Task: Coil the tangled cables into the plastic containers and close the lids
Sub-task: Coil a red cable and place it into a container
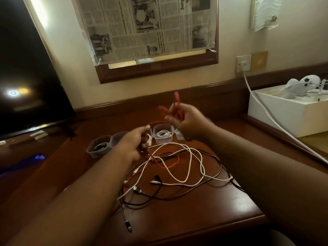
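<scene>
Cables (pixel 177 167) lie in a loose tangle on the wooden desk (pixel 239 206), just below both hands. A red cable (pixel 174 110) is pinched high in the right hand (pixel 186 121) and also held lower in the curled left hand (pixel 136 141). It looks light, thin and bendy, so it is best held near its plug and wound in small loops. Plastic tubs (pixel 162 134) are lined up just behind the hands, some with cables inside. A dark screen (pixel 26 77) is seen left of the left hand, and a white box (pixel 287 118) right of the right hand.
</scene>
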Demonstrator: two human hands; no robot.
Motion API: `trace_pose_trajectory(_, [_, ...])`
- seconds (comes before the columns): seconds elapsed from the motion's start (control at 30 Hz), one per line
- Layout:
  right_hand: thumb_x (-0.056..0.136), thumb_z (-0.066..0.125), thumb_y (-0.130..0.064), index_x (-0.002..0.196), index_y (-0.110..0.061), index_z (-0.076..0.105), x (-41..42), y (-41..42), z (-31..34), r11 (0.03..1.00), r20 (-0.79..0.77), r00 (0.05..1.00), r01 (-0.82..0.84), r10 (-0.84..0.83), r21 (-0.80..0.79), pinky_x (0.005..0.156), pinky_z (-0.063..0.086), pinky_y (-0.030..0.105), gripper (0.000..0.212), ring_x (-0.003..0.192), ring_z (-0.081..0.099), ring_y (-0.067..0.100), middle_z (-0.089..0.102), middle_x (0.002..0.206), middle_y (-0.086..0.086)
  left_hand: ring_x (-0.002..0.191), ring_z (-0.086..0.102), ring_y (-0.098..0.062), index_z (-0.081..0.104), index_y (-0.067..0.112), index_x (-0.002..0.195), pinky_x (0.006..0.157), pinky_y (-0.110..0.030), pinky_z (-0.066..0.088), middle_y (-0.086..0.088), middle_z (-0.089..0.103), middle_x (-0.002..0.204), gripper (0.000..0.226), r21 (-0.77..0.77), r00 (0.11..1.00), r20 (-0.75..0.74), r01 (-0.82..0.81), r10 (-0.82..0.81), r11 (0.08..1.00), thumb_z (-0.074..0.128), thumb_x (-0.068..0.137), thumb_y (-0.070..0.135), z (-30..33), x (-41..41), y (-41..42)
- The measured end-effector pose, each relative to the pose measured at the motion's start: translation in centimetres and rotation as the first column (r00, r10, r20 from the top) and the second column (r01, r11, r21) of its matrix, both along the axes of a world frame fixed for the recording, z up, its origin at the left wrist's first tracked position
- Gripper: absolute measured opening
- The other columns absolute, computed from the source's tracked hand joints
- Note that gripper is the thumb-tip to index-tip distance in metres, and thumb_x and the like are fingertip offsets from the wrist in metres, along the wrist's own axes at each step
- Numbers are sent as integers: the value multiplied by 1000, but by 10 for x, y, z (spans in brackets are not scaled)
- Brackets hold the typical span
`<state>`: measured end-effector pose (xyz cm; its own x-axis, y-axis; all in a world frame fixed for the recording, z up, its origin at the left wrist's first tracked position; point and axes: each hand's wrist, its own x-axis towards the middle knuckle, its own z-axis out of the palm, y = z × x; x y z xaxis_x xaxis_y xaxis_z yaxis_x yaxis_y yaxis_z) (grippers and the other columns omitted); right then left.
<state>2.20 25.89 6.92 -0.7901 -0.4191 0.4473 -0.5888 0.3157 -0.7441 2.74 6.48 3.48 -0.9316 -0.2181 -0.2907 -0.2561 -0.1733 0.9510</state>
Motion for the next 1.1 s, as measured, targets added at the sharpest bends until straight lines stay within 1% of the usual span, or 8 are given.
trace_pose_trajectory(0.1, [91, 68, -32, 104, -25, 59, 7, -16, -18, 978, -76, 997, 3, 13, 211, 71, 48, 21, 17, 80, 58, 3, 56, 91, -11, 46, 29, -11, 47, 20, 69, 57, -27, 28, 5, 31, 48, 31, 161, 994, -107, 36, -19, 986, 47, 99, 26, 33, 3, 18])
trace_pose_trajectory(0.23, [84, 72, -45, 117, -20, 59, 7, -33, -28, 967, -147, 983, 143, -113, 213, 79, 55, 31, 43, 92, 59, 13, 56, 102, -6, 90, 53, -20, 60, 6, 95, 82, -35, 51, -8, 52, 92, 24, 295, 981, -184, 1, 55, 955, 42, 103, 20, 58, 11, 34])
trace_pose_trajectory(0.43, [95, 60, -30, 93, -21, 60, 2, -33, -20, 973, 111, 987, 93, -118, 211, 56, 41, 21, 9, 64, 55, 8, 58, 74, -5, 79, 58, -17, 60, -1, 114, 56, -28, 57, -11, 56, 98, 23, 340, 958, -257, -35, 129, 940, 54, 100, 17, 52, 11, 36])
trace_pose_trajectory(0.6, [101, 48, -22, 96, -10, 60, 4, -31, -10, 969, 318, 942, 173, -110, -176, 62, 51, 28, 17, 71, 59, 17, 61, 81, 6, 77, 58, -17, 68, 13, 95, 67, -31, 50, -4, 62, 83, 24, 29, 885, -420, -207, 200, 978, 49, 101, 27, 17, 11, 40])
trace_pose_trajectory(0.7, [102, 48, -25, 100, -9, 59, 11, -25, 5, 827, 485, 871, 215, 78, -520, 56, 53, 25, 20, 64, 64, 12, 64, 81, 5, 90, 63, -26, 60, 12, 117, 79, -44, 52, -14, 66, 102, 27, -91, 884, -462, 37, -76, 995, 48, 95, 22, -12, 18, 43])
trace_pose_trajectory(0.77, [102, 47, -27, 110, -7, 57, 12, -21, 13, 684, 516, 825, 239, 232, -689, 66, 57, 34, 24, 68, 69, 15, 65, 93, 9, 89, 61, -28, 57, 16, 119, 73, -38, 49, -14, 68, 103, 37, -213, 849, -488, 112, -205, 971, 57, 84, 28, -27, 21, 44])
trace_pose_trajectory(0.93, [100, 52, -29, 117, -13, 55, -2, -14, 14, 447, 541, 783, 384, 306, -808, 88, 53, 36, 23, 82, 59, 16, 57, 88, 1, 102, 64, -22, 63, 16, 113, 79, -36, 48, -7, 69, 109, 37, -196, 836, -453, 246, -310, 949, 66, 80, 34, -38, 24, 44])
trace_pose_trajectory(1.1, [98, 57, -32, 112, -13, 59, -9, -10, 10, 385, 595, 726, 468, 346, -795, 86, 55, 36, 24, 71, 57, 12, 58, 81, -2, 96, 63, -27, 59, 13, 109, 79, -40, 47, -6, 68, 103, 31, -311, 810, -356, 367, -466, 877, 68, 82, 26, -40, 25, 43])
